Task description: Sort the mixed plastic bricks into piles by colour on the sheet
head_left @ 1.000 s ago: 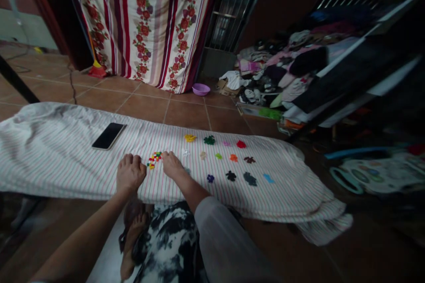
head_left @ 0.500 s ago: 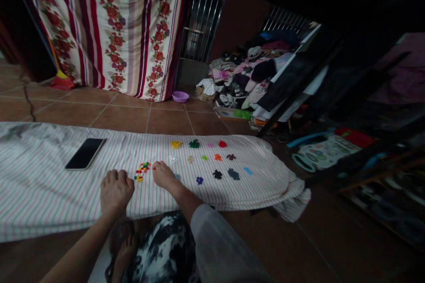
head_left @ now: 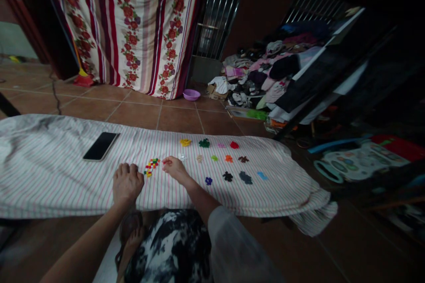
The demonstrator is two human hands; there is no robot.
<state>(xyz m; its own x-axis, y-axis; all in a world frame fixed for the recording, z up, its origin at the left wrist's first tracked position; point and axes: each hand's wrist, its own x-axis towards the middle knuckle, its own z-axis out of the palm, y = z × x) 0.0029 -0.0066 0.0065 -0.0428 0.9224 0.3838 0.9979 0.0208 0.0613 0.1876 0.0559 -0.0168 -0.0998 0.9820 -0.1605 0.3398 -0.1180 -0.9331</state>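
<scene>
A cluster of small red, yellow, white and green pieces [head_left: 152,166] lies on the striped cloth [head_left: 186,194] between my hands. My left hand [head_left: 128,182] rests on the cloth just left of the cluster, fingers curled; whether anything is under them is hidden. Right of the cluster, my right hand [head_left: 174,169] has its thumb and fingertips pinched around something too small to make out. Sorted piles lie further right, among them yellow [head_left: 185,142], dark green [head_left: 204,143], red [head_left: 234,145], orange [head_left: 229,158], black [head_left: 227,176] and dark blue [head_left: 208,181].
A phone [head_left: 101,146] lies on the cloth at the left. Beyond the cloth are a purple basin [head_left: 191,94], a red broom [head_left: 83,79] and a heap of clothes [head_left: 259,70]. A dark slanted bar [head_left: 308,97] stands at the right.
The whole view has shifted, so the cloth and hands appear further right. My right hand has turned slightly, and its pinching fingertips show more clearly beside the cluster.
</scene>
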